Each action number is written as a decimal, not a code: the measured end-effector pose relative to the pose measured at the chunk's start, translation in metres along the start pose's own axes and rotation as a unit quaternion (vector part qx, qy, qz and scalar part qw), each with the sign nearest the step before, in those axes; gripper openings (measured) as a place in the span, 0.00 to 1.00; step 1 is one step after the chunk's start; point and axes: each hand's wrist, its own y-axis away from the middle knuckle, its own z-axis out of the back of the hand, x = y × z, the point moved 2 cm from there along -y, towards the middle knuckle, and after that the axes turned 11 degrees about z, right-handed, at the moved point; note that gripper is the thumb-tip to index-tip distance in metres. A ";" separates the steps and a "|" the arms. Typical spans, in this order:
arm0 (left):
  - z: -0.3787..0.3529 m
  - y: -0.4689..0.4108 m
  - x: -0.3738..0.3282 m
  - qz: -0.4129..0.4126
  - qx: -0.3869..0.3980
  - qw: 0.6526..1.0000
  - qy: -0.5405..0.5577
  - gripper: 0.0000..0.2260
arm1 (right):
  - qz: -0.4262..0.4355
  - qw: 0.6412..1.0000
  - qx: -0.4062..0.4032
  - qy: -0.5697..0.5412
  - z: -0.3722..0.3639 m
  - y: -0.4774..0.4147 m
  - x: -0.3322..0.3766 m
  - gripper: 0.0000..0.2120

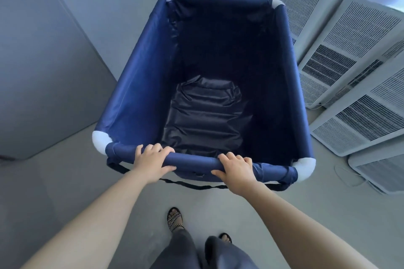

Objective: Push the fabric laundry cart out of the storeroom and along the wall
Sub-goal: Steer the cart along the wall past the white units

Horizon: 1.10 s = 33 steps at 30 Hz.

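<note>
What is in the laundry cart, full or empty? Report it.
Empty. The laundry cart is open-topped, and only its bare, wrinkled fabric bottom shows inside.

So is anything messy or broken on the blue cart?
Nothing looks broken. One small thing: a black strap hangs loose below the near rail of the cart, under both hands. The dark liner inside is wrinkled, with nothing lying in it.
</note>
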 end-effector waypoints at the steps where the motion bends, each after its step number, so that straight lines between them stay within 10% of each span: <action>1: -0.004 0.007 0.000 0.005 -0.003 1.000 0.005 0.19 | 0.012 1.000 0.003 -0.005 -0.001 0.005 -0.001 0.19; 16: -0.038 0.089 -0.019 0.000 -0.058 0.998 0.034 0.16 | 0.175 0.983 0.047 0.031 -0.023 0.068 -0.009 0.22; 33: -0.033 0.081 -0.026 -0.010 -0.159 0.986 0.057 0.19 | 0.170 0.983 0.054 0.051 -0.022 0.056 -0.018 0.24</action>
